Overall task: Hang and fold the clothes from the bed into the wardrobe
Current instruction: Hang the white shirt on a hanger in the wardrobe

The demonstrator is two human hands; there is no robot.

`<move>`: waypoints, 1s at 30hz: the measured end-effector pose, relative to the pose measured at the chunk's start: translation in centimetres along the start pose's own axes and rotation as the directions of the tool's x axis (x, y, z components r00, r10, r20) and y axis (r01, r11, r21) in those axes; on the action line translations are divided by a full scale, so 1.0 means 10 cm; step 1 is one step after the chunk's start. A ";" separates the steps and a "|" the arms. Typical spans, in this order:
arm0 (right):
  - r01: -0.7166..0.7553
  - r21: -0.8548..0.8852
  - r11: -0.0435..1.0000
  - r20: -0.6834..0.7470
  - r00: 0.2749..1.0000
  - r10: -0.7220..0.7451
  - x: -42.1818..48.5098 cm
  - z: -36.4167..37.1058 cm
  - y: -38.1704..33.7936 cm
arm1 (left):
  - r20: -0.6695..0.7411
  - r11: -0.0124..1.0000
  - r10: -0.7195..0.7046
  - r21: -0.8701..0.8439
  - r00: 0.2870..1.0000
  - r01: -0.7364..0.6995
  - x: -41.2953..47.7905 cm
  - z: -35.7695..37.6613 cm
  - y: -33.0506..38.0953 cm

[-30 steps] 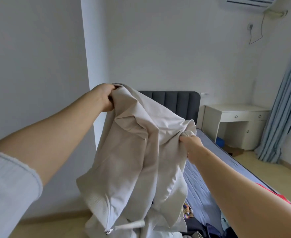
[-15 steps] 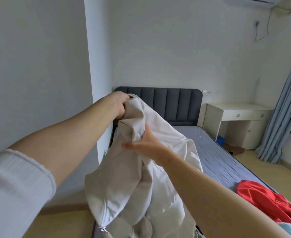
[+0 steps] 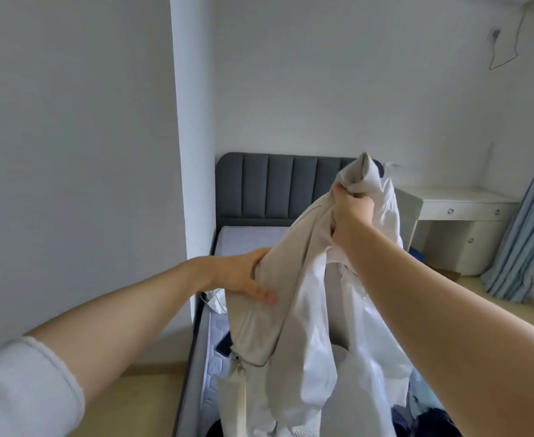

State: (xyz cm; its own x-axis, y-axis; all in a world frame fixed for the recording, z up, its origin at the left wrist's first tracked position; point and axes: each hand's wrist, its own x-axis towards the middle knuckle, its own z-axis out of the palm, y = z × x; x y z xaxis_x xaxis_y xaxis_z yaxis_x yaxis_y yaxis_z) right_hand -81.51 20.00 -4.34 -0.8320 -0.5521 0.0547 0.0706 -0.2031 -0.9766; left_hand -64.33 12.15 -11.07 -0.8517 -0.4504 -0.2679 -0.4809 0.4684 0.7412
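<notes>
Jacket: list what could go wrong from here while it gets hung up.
1. The right hand has the jacket bunched in a fist near its top, so it may crease or go onto a hanger crooked.
2. The left hand only pinches a fold; a shake could pull it out of that grip.
3. The loose zipper dangles close above what looks like a phone near the bed edge; a swing might knock it off.

One wide-angle camera, worn on the person's head, looks forward and somewhat down, facing up the bed (image 3: 246, 241) toward its grey headboard (image 3: 275, 184) and the wall (image 3: 354, 89) behind. The left hand (image 3: 243, 279), right hand (image 3: 351, 212) and pale jacket (image 3: 291, 310) sit close to the lens, mid-frame.
</notes>
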 end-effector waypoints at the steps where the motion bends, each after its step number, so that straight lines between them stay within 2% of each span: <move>1: -0.009 0.007 1.000 -0.003 1.000 0.009 0.03 -0.04 0.00 | -0.015 0.999 -0.034 0.016 0.999 0.035 0.02 0.03 -0.04; 3: 0.006 -0.052 0.999 -0.008 1.000 -0.006 0.08 -0.12 0.04 | -0.100 0.997 -0.066 0.044 0.993 0.070 0.06 0.02 -0.08; 4: 0.019 -0.114 0.993 -0.015 1.000 -0.021 0.11 -0.17 0.06 | -0.203 0.997 -0.081 0.001 0.976 0.083 0.06 -0.01 -0.08; 7: -0.026 -0.374 0.927 -0.020 1.000 0.021 0.19 -0.35 0.13 | -0.511 0.941 -0.190 -0.340 0.839 0.007 0.07 -0.21 -0.06; 8: -0.053 -0.521 0.852 -0.036 0.999 0.041 0.20 -0.38 0.18 | -0.569 0.906 -0.215 -0.419 0.793 -0.055 0.07 -0.27 -0.04; 9: -0.082 -0.683 0.725 -0.084 0.996 0.033 0.19 -0.40 0.24 | -0.612 0.886 -0.230 -0.454 0.757 -0.098 0.06 -0.32 -0.01; 10: -0.086 -0.797 0.597 -0.126 0.992 -0.026 0.16 -0.40 0.29 | -0.640 0.874 -0.226 -0.466 0.734 -0.137 0.07 -0.34 0.03; 11: -0.052 -0.858 0.511 -0.127 0.985 -0.113 0.10 -0.38 0.33 | -0.660 0.872 -0.209 -0.460 0.722 -0.168 0.08 -0.36 0.07; 12: 0.025 -0.884 0.467 -0.080 0.976 -0.202 0.05 -0.35 0.38 | -0.673 0.874 -0.181 -0.445 0.717 -0.197 0.08 -0.37 0.12; 14: 0.282 -0.880 0.383 0.152 0.930 -0.334 -0.01 -0.27 0.45 | -0.695 0.884 -0.101 -0.391 0.712 -0.257 0.09 -0.39 0.22; 15: 0.404 -0.846 0.348 0.296 0.898 -0.325 -0.03 -0.22 0.47 | -0.705 0.891 -0.050 -0.352 0.707 -0.287 0.09 -0.40 0.26; 17: 0.533 -0.793 0.293 0.508 0.846 -0.164 -0.07 -0.07 0.48 | -0.712 0.890 0.054 -0.282 0.700 -0.357 0.07 -0.41 0.36; 19: 0.585 -0.745 0.322 0.597 0.799 -0.071 -0.08 0.07 0.53 | -0.707 0.868 0.143 -0.247 0.692 -0.431 0.04 -0.40 0.44; 20: 0.597 -0.711 0.373 0.605 0.789 -0.108 -0.09 0.14 0.56 | -0.708 0.855 0.176 -0.235 0.684 -0.462 0.02 -0.39 0.47; 22: 0.541 -0.618 0.571 0.532 0.822 -0.203 -0.12 0.25 0.61 | -0.717 0.837 0.215 -0.215 0.663 -0.504 -0.01 -0.37 0.43; 24: 0.419 -0.480 0.771 0.439 0.875 -0.203 -0.19 0.39 0.67 | -0.715 0.837 0.210 -0.222 0.667 -0.501 -0.05 -0.36 0.29; 26: 0.322 -0.370 0.871 0.386 0.906 -0.171 -0.26 0.55 0.69 | -0.652 0.881 0.168 -0.238 0.740 -0.410 -0.12 -0.37 0.08; 28: 0.247 -0.288 0.925 0.357 0.924 -0.135 -0.36 0.73 0.69 | -0.513 0.949 0.117 -0.195 0.850 -0.249 -0.21 -0.39 -0.17; 30: 0.206 -0.220 0.954 0.358 0.926 -0.117 -0.46 0.97 0.65 | -0.400 0.970 0.116 -0.152 0.909 -0.191 -0.30 -0.35 -0.39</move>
State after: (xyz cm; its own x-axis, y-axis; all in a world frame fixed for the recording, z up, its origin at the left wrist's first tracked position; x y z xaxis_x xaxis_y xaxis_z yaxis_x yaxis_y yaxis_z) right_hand -71.93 13.40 -8.92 -0.5816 -0.7773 0.2399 -0.2249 -0.1297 -0.9657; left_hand -59.18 9.00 -10.94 -0.7469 -0.6590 0.0884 -0.2723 0.4245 0.8635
